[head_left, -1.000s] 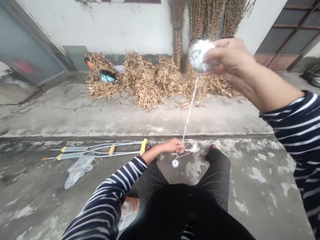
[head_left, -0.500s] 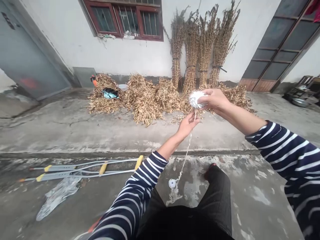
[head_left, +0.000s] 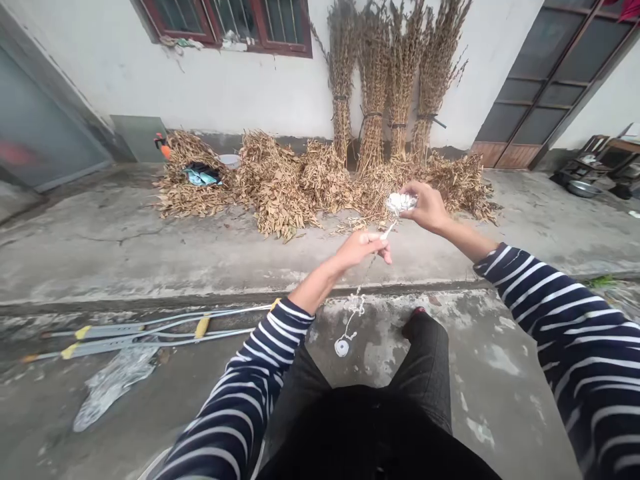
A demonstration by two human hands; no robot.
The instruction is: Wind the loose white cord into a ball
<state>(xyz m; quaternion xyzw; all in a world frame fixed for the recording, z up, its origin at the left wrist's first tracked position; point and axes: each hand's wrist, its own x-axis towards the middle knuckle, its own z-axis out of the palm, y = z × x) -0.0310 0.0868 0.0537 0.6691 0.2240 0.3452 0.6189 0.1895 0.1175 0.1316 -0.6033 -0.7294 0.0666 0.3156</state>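
No legible txt or labels.

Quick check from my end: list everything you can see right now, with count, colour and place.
ball of cord: one, white, in the right hand
cord: one, white, hanging from the left hand
small ring: one, white, at the cord's lower end
crutches: two, grey with yellow pads, on the ground at left
plastic sheet: one, clear, below the crutches
dry stalks: heaps, brown, along the wall
tied bundles: four, brown, upright against the wall
basin: one, metal, far right
left hand: pinching the cord
right hand: gripping the ball
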